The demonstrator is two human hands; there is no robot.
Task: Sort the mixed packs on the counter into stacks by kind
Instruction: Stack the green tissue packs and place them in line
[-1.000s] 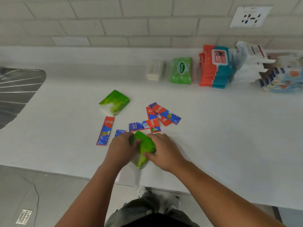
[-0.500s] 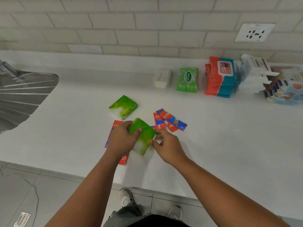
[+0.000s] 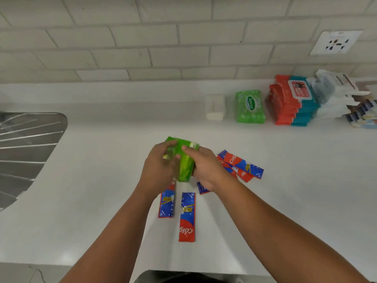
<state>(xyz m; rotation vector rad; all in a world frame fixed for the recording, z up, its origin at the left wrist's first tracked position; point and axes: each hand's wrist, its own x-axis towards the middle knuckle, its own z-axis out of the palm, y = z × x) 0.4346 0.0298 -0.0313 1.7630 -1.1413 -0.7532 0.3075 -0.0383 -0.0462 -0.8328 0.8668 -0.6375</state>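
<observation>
Both hands grip a small green pack [image 3: 185, 164] above the middle of the white counter [image 3: 98, 211]; my left hand [image 3: 158, 170] is on its left side, my right hand [image 3: 206, 168] on its right. A second green pack [image 3: 181, 142] shows just behind it, under my fingertips; whether the two touch I cannot tell. Red and blue Colgate sachets lie around: one [image 3: 187, 216] and another [image 3: 167, 202] near my wrists, an overlapping few [image 3: 241, 165] to the right, and one [image 3: 203, 187] partly hidden under my right wrist.
Along the back wall stand a small white pack [image 3: 215, 107], a green Sanicare wipes pack [image 3: 250, 106], a red and teal stack of wipes [image 3: 291, 103], white packs [image 3: 336, 94] and blue-striped packs [image 3: 363, 115]. A steel sink drainer [image 3: 26, 152] is at the left. A wall socket [image 3: 336, 42] is upper right.
My hands have carried the green pack away from the counter's front edge toward the other green pack, which now lies under them. More sachets near my wrists are uncovered.
</observation>
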